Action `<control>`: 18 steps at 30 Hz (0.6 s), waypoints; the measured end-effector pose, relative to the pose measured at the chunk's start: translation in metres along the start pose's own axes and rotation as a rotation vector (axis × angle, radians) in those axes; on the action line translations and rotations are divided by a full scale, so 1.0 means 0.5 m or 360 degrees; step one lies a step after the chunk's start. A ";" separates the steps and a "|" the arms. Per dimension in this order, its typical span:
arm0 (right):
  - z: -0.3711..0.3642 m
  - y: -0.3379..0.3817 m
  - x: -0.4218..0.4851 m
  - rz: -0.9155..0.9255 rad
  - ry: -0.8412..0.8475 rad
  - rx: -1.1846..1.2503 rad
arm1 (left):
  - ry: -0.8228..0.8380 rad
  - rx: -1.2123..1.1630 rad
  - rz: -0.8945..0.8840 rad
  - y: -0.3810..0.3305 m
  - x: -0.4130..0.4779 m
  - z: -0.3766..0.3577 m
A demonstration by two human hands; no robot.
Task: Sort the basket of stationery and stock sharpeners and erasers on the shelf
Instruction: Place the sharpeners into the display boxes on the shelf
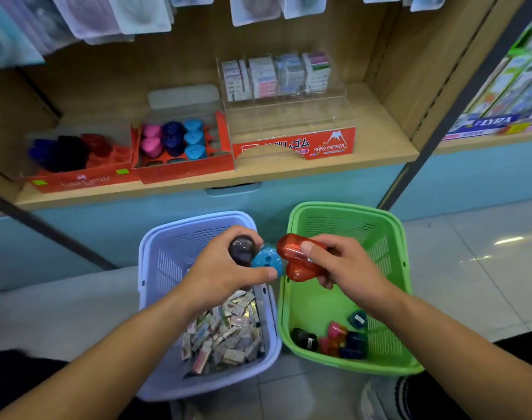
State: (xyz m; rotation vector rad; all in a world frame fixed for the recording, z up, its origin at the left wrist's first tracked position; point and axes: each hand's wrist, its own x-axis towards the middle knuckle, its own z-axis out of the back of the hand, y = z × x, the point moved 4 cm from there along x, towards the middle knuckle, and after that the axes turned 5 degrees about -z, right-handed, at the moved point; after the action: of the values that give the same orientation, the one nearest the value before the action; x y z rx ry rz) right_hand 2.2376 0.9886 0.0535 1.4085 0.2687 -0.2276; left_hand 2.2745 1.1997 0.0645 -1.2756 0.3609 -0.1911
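My left hand (225,274) grips a dark purple sharpener (242,248) and a light blue sharpener (267,261) above the lilac basket (155,268), which holds several wrapped erasers (225,331). To its right, my right hand (343,265) holds two red sharpeners (298,259) over the green basket (388,237). More sharpeners (337,338) in black, pink and blue lie in the green basket's near end. On the wooden shelf (379,147) stand two red sharpener trays (186,171), partly filled.
A clear acrylic eraser display (276,83) with a red "Hard Eraser" front stands on the shelf's right half. Blister packs hang above the shelf. Boxed goods fill a neighbouring shelf at far right. Both baskets sit on a pale tiled floor.
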 end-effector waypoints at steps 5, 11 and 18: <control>-0.030 -0.014 0.045 -0.0029 0.0027 -0.0137 | -0.0173 -0.0118 0.0068 0.033 0.007 0.020; -0.048 -0.018 0.110 0.0114 0.0106 -0.0356 | -0.0337 -0.0223 0.0198 0.076 0.036 0.039; -0.049 -0.012 0.152 0.0170 0.0305 -0.0352 | -0.0351 -0.0181 0.0213 0.112 0.072 0.064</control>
State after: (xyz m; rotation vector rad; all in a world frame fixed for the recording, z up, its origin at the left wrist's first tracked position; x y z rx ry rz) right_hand 2.3064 1.0124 0.0202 1.2219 0.3641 0.0253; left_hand 2.3165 1.2321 0.0131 -1.3644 0.2687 0.0848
